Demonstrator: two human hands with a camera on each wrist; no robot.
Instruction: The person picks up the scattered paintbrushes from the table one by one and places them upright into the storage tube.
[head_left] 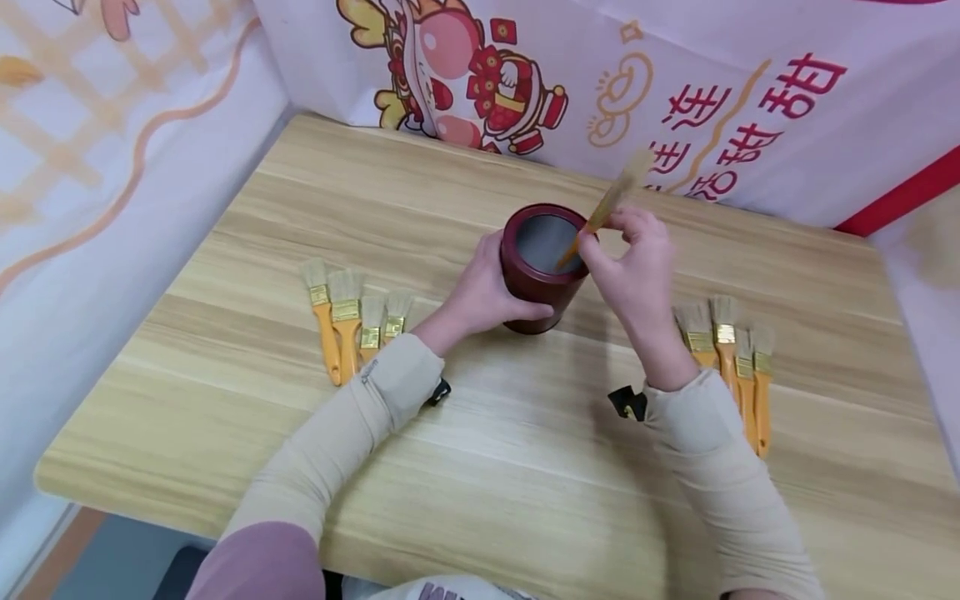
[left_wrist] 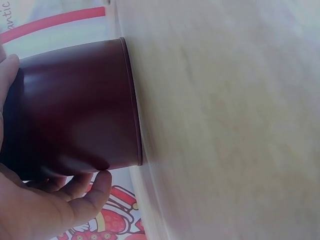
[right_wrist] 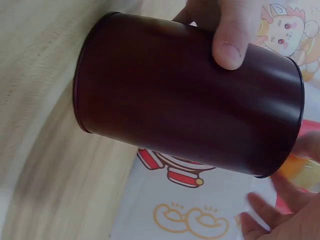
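Note:
A dark red cylindrical pot [head_left: 542,290] stands upright on the table, its round mouth facing up. My left hand [head_left: 480,287] grips its side, the thumb across the front; the left wrist view has the same hand [left_wrist: 47,210] curled beside the glossy pot wall [left_wrist: 75,105]. Thumb and fingers of my right hand [head_left: 637,267] pinch a paintbrush [head_left: 611,204] at the pot's rim. Its bristles point up and outward, while the orange handle slants down into the pot. In the right wrist view the brush [right_wrist: 302,172] is partly hidden behind the right fingers.
Several orange-handled paintbrushes [head_left: 347,325] lie side by side left of the pot, partly behind the left forearm. Another row of brushes [head_left: 725,337] lies beyond the right wrist. A printed cloth wall [head_left: 585,75] borders the wooden table [head_left: 510,450] at the back.

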